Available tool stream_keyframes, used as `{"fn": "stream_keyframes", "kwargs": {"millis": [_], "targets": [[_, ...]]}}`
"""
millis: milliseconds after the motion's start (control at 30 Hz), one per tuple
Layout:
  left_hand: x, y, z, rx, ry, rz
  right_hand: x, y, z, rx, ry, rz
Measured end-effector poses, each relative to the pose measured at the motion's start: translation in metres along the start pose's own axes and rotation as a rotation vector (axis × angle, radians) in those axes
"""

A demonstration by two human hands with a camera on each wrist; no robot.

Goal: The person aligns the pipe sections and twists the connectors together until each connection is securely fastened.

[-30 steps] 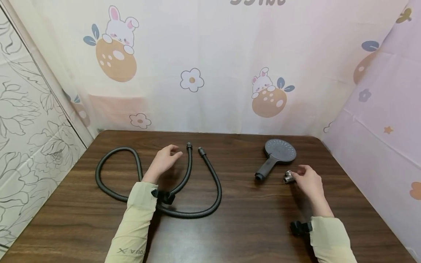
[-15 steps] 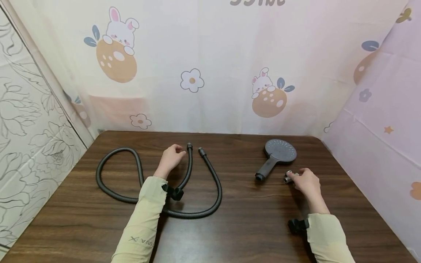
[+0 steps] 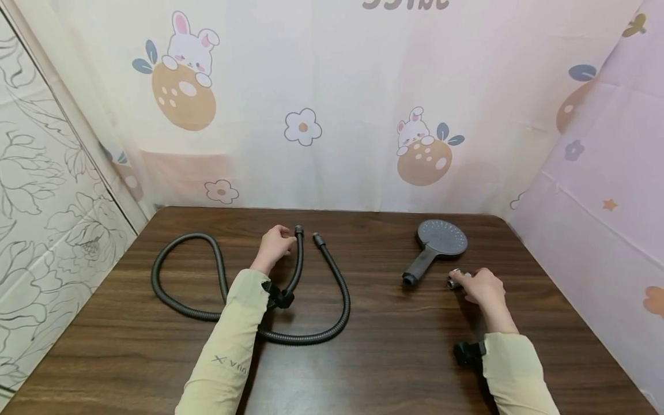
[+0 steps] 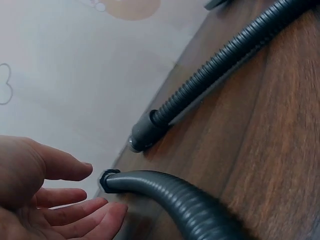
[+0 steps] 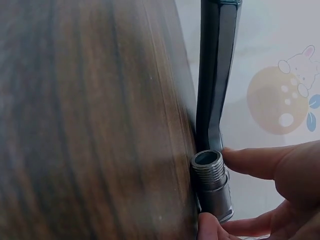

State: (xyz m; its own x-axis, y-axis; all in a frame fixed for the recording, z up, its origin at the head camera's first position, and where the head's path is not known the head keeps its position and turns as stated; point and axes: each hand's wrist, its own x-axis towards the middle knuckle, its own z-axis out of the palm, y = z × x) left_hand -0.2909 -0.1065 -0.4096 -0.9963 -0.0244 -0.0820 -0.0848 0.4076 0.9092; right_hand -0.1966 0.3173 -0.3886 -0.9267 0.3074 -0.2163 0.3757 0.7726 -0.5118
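Note:
My left hand (image 3: 272, 249) hovers just left of one end (image 3: 298, 230) of a dark grey ribbed shower hose (image 3: 342, 288). In the left wrist view its thumb and fingers are spread apart close to that hose end (image 4: 111, 181), with nothing gripped. The hose's other end (image 4: 149, 131) lies a little to the right. On the right, my right hand (image 3: 486, 287) pinches a small silver threaded pipe fitting (image 5: 214, 192) between thumb and fingers, low at the tabletop. Just beyond the fitting rests a grey hand shower head (image 3: 441, 237), its handle (image 5: 216, 70) pointing toward the front left.
Dark wood-grain tabletop (image 3: 384, 323) lies under everything. The hose loops (image 3: 155, 262) out to the left and passes beneath the left forearm. A printed curtain (image 3: 353, 167) hangs along the back edge, with further patterned panels at both sides. Black cameras sit on both wrists.
My left hand has moved right and slightly away from me, up to the hose end. The right hand has shifted slightly over the fitting. Hose and shower head stay put.

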Motion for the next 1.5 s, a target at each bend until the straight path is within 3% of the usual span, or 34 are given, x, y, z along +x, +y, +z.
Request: {"fn": "stream_keyframes", "kwargs": {"millis": [200, 367, 600, 700, 967, 1133, 1500], "targets": [[0.001, -0.003, 0.003, -0.032, -0.011, -0.039, 0.002, 0.001, 0.003, -0.015, -0.019, -0.009], [0.001, -0.002, 0.007, -0.001, 0.01, -0.033, 0.003, 0.002, 0.001, 0.053, -0.003, -0.01], [0.004, 0.002, 0.013, 0.043, 0.023, -0.018, 0.004, -0.001, 0.0, 0.346, -0.108, 0.036], [0.006, 0.002, 0.015, 0.088, 0.027, -0.026, 0.004, -0.003, 0.001, 0.405, -0.136, 0.058], [0.01, 0.004, 0.023, 0.221, 0.078, -0.002, 0.004, -0.001, 0.0, 0.382, -0.122, 0.049], [0.01, 0.004, 0.026, 0.24, 0.1, 0.01, 0.004, 0.003, 0.0, 0.343, -0.092, 0.049], [0.008, 0.004, 0.027, 0.236, 0.114, -0.015, 0.001, 0.003, 0.003, 0.392, -0.098, 0.057]]}}
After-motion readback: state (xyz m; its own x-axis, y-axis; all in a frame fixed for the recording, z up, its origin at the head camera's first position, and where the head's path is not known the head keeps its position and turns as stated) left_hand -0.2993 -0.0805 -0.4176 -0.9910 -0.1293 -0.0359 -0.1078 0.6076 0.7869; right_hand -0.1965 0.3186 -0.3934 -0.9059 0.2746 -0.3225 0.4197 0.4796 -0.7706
